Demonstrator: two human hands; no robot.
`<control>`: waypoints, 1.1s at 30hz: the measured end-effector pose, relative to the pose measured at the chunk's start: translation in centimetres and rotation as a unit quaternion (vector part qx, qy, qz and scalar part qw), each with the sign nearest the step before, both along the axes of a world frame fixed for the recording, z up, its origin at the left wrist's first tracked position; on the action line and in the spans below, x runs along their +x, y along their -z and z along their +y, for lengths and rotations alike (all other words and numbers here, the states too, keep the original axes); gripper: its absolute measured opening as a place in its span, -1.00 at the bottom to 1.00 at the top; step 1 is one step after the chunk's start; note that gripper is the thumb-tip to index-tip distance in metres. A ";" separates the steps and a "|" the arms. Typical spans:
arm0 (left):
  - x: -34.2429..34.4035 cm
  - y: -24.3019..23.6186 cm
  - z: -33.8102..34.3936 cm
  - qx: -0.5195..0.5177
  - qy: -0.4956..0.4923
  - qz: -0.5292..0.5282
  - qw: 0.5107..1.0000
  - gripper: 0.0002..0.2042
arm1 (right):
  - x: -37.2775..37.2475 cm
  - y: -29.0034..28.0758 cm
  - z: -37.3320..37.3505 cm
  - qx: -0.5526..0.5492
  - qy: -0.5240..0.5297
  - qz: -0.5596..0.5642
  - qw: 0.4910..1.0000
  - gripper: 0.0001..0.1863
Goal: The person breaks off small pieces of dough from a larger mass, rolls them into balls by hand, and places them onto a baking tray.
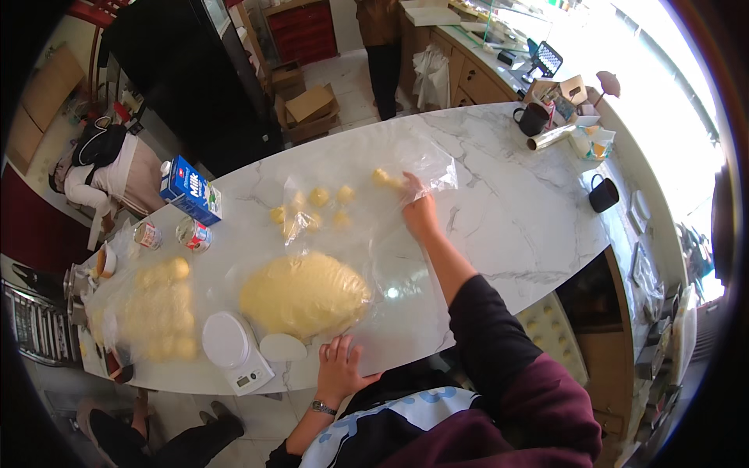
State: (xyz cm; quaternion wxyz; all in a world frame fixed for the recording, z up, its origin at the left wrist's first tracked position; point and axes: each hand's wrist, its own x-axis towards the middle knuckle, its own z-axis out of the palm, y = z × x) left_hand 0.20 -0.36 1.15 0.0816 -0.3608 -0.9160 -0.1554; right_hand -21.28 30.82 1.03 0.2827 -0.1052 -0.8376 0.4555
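Observation:
My right hand [418, 193] reaches across the table, its fingers closed at the edge of a clear plastic sheet [438, 165]. Just left of those fingertips sits a small piece of yellow dough [382, 177]. Several dough balls [318, 196] lie further left, partly covered by the sheet. Near the front edge my left hand [339, 366] rests on the table, fingers spread and holding nothing. Beyond it is a large mound of yellow dough [300, 292] under plastic. A white dough scraper [282, 347] lies left of that hand, beside a white kitchen scale [228, 341].
More dough balls [160, 312] sit under plastic at the left. Behind them stand two jars [193, 234] and a blue milk carton [191, 189]. Dark mugs [604, 193] are at the right end of the marble table [515, 218]. Another person [117, 171] bends at the far left.

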 end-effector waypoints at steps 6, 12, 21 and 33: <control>0.1 -0.2 0.1 0.012 0.010 -0.001 1.000 -0.32 | 22.3 1.3 -1.3 0.179 -0.030 0.046 0.982 -0.66; 0.2 0.6 -0.1 0.003 0.029 0.017 0.999 -0.27 | 20.0 -3.4 -1.0 0.304 0.050 -0.136 0.942 -0.62; -0.2 0.4 -0.3 0.014 0.027 0.012 0.999 -0.30 | 23.9 1.0 0.0 0.078 -0.189 -0.072 0.976 -0.82; 0.1 -0.1 -0.2 0.036 -0.001 -0.012 0.999 -0.30 | 23.0 -0.2 1.4 0.052 -0.114 -0.117 0.985 -0.83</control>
